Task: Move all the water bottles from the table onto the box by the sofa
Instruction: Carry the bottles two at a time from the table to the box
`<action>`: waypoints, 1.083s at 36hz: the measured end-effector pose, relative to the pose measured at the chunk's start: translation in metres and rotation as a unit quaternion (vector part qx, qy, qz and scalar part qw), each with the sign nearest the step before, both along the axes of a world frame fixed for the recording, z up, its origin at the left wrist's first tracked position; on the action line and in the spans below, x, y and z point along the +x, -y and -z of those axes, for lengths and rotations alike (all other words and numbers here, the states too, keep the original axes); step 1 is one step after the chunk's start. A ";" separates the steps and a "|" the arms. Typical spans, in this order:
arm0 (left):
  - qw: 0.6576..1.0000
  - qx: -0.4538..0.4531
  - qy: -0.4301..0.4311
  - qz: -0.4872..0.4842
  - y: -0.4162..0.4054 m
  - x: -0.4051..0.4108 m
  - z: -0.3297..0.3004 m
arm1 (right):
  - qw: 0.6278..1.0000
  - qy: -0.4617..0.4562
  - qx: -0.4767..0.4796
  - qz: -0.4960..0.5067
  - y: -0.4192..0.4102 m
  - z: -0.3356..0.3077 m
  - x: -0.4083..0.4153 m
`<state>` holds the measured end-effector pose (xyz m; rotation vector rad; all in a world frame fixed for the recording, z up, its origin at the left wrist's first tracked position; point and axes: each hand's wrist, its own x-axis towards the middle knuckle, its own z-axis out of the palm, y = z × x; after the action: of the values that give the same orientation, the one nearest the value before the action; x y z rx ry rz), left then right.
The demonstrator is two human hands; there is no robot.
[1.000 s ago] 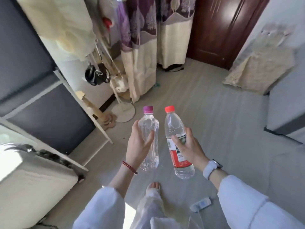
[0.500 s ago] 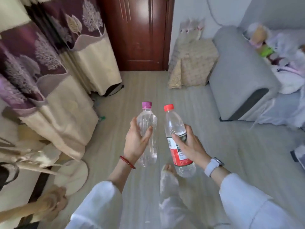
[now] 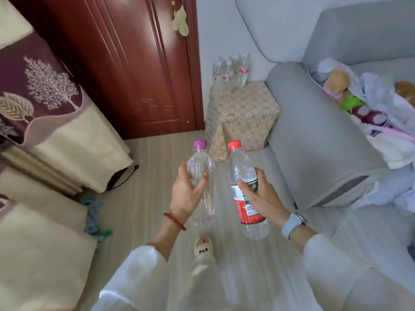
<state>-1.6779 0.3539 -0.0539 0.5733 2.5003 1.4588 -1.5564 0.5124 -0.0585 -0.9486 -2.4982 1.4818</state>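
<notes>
**Head view: two bottles carried upright toward the covered box**

Head camera looking down past both forearms, white sleeves reaching forward over the pale striped floor (image 3: 139,176).

Left hand (image 3: 187,194) gripping the purple-capped bottle (image 3: 203,176) around its middle, thumb crossing the front, other fingers wrapping behind and mostly hidden. Wrist slightly bent back, wearing a red bead bracelet (image 3: 174,221). Bottle standing near upright, clear and without a label.

Right hand (image 3: 261,196) gripping the red-capped bottle (image 3: 241,167) at the top edge of its red label, thumb pressing across the front, fingers curling round the far side. Wrist carrying a pale watch (image 3: 292,224). Bottle tilting slightly, base nearer the body.

Both bottles hanging side by side in the air, close but apart, above the floor.

Ahead, showing the box (image 3: 244,117) draped in a patterned cloth, sitting against the arm of the grey sofa (image 3: 314,135) and beside the dark red door (image 3: 134,63). Standing on its far corner, a cluster of water bottles (image 3: 231,72) with red labels.

Below, showing one foot in a slipper (image 3: 203,245).
</notes>
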 end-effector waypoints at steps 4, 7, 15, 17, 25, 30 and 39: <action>1.000 0.011 -0.019 0.003 -0.066 -0.088 0.012 | 1.000 0.003 0.021 0.014 -0.062 0.010 -0.084; 1.000 0.015 -0.027 0.003 -0.106 -0.139 0.017 | 1.000 -0.002 0.026 0.012 -0.099 0.010 -0.135; 0.999 0.013 0.022 0.036 -0.233 -0.285 0.013 | 0.999 -0.010 0.023 0.027 -0.216 -0.006 -0.277; 0.998 0.005 0.035 0.045 -0.262 -0.312 0.013 | 0.999 -0.008 0.014 0.040 -0.244 -0.005 -0.301; 0.997 -0.012 0.069 0.041 -0.387 -0.396 0.048 | 0.997 0.015 -0.041 0.061 -0.368 0.040 -0.383; 0.995 -0.022 0.098 0.013 -0.473 -0.442 0.089 | 0.996 0.055 -0.055 0.042 -0.460 0.079 -0.438; 0.986 -0.048 0.161 -0.003 -0.603 -0.501 0.175 | 0.993 0.067 -0.096 0.004 -0.605 0.150 -0.517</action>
<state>-2.1790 0.9570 -0.2285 0.2853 2.3030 1.3042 -2.0736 1.1174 -0.2085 -1.1221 -2.4712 1.7360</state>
